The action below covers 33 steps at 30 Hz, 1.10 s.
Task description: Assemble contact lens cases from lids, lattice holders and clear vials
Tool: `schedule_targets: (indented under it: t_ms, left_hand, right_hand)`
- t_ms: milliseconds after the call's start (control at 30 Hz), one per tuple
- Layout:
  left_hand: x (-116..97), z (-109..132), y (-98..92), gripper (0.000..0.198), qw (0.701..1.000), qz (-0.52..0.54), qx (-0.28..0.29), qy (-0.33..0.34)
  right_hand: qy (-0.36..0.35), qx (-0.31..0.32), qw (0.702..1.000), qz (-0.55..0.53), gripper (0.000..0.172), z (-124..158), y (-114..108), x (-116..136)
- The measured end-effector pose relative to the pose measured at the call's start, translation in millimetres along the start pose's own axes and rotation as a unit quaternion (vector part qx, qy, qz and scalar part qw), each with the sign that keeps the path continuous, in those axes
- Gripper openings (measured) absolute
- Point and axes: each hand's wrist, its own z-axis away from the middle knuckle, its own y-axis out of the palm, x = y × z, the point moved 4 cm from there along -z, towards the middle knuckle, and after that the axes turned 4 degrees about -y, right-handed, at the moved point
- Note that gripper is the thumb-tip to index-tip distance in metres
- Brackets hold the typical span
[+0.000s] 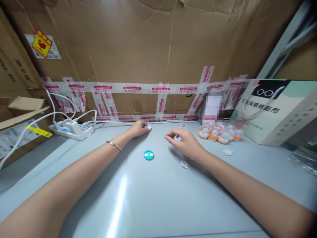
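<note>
At the back of the table my left hand (139, 128) has its fingers closed on a small round white part (148, 127). My right hand (182, 138) hovers over the table to the right, thumb and index finger curled close together; whether anything tiny is between them is hidden. Between my forearms lies a teal disc (149, 158) with small white pieces on it. A white openwork plastic piece (184, 164) rests below my right hand, and another white openwork piece (227, 152) lies farther right. A small clear cup-like part (181, 122) stands behind my right hand.
Several clear-topped parts with orange bases (223, 137) cluster at the back right, beside a paper bag (262, 115). A clear container (305, 155) stands at the right edge. A power strip (74, 131) with cables and an open carton (27, 132) occupy the left. A large cardboard box (138, 49) walls the back.
</note>
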Motion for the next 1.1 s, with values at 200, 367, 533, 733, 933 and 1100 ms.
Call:
schedule_targets:
  t_ms: [200,367,533,733,933,1100]
  left_hand:
    - [-24.5,69.9,-38.0,0.039,0.992,0.071,0.099,0.039]
    - [-43.5,118.8,-34.1,0.033,0.986,0.082,0.126,0.076]
    - [-46.8,126.3,-17.2,0.03,0.982,0.076,0.105,0.136]
    - [-34.2,119.3,-17.7,0.032,0.982,0.154,0.106,0.019]
    - [-22.3,117.2,-17.7,0.033,0.919,0.368,0.134,-0.05]
    - [-21.7,118.1,-15.5,0.034,0.916,0.372,0.144,-0.047]
  right_hand:
    - [0.009,0.023,1.0,-0.012,0.016,1.9,3.1,-1.6]
    - [0.01,0.047,0.999,-0.014,0.015,2.8,6.6,6.0]
    - [0.002,0.067,0.998,-0.018,0.016,3.8,9.0,10.1]
    - [-0.012,0.068,0.998,-0.012,0.015,3.9,10.1,9.5]
    - [-0.012,0.065,0.998,-0.02,0.014,4.9,9.5,11.9]
    - [-0.015,0.066,0.997,-0.026,0.014,5.8,10.9,13.9]
